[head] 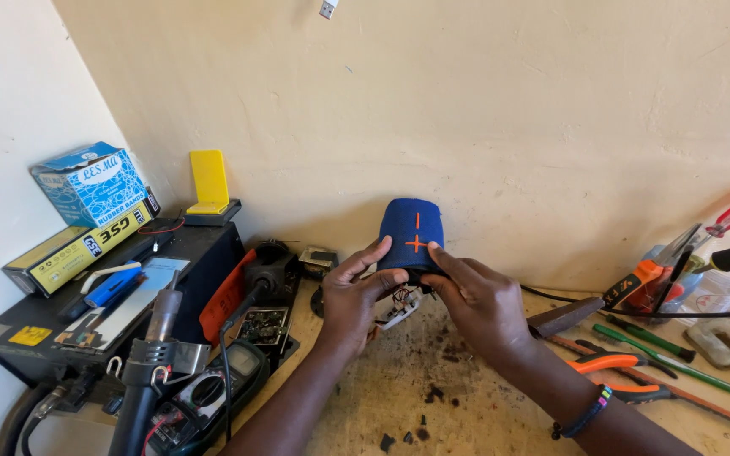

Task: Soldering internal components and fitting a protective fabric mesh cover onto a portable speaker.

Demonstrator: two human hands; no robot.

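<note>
Both of your hands are up at the middle of the bench, closed around a small blue fabric-covered speaker (413,230) with orange plus and minus marks on its side. Your left hand (351,297) grips it from about 8 o'clock, thumb reaching onto the fabric; your right hand (476,302) grips from 4 o'clock, fingers pressed along the lower edge. The speaker stands upright, raised off the wooden bench (433,397), with a bit of circuit board and thin wires (399,306) hanging out below it at 6 o'clock. At 9 o'clock from your hands sits a multimeter (221,382) beside a hot-air tool (149,363). Out at 3 o'clock lie orange-handled pliers (614,363) and green screwdrivers (652,339), well apart from the speaker.
</note>
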